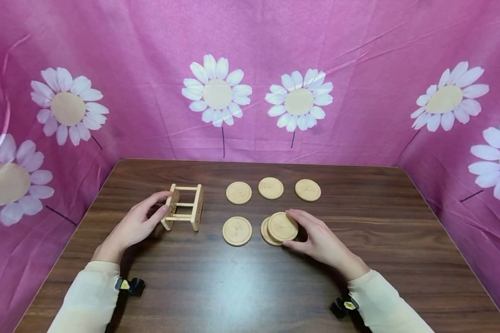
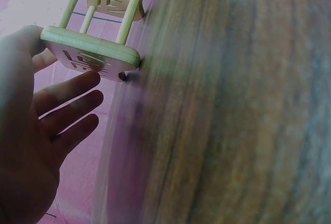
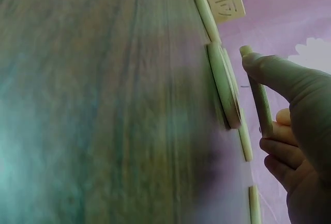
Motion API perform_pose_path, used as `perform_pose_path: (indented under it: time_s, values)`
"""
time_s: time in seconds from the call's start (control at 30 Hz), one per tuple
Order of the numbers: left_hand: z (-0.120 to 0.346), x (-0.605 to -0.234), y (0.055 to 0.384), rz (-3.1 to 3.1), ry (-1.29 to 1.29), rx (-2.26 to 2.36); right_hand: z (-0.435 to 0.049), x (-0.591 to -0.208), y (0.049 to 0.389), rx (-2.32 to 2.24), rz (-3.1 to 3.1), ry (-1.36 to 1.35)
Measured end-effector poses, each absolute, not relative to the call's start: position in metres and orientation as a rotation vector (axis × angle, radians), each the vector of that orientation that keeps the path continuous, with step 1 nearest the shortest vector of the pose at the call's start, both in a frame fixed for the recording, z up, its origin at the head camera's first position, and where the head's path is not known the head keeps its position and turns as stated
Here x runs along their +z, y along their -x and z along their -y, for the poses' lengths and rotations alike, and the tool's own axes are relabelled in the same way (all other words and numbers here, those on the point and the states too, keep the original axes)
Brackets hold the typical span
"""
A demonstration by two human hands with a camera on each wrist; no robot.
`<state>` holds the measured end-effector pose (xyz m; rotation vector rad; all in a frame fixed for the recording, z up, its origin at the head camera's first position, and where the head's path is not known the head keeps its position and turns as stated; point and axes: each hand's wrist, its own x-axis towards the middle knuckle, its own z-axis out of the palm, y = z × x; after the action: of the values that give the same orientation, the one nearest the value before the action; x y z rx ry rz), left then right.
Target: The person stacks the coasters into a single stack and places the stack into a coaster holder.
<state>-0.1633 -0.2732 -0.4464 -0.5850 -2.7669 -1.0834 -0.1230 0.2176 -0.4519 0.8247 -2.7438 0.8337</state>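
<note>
On the left of the table, my left hand (image 1: 139, 224) grips the left side panel of a small wooden rack (image 1: 185, 204) with rods between two carved panels. In the left wrist view, some fingers (image 2: 77, 87) lie loosely beside the panel. My right hand (image 1: 316, 238) pinches a round wooden coaster (image 1: 282, 226) by its right edge, thumb at the near side. Beneath it lies another coaster (image 1: 265, 233), mostly covered. The right wrist view shows the held coaster (image 3: 260, 102) tilted and apart from the coasters on the table.
One coaster (image 1: 237, 231) lies left of the held one. Behind are a left coaster (image 1: 239, 193), a middle coaster (image 1: 271, 188) and a right coaster (image 1: 308, 190). The brown wood-grain table (image 1: 216, 296) is bordered by a pink flowered cloth (image 1: 258, 148).
</note>
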Motion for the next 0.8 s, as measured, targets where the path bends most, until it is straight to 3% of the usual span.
perform_pose_path:
  time_s: [0.8]
  values:
    - [0.273, -0.444, 0.163, 2.786, 0.581, -1.088, -0.203, -0.457, 0.125, 0.790, 2.790, -0.886]
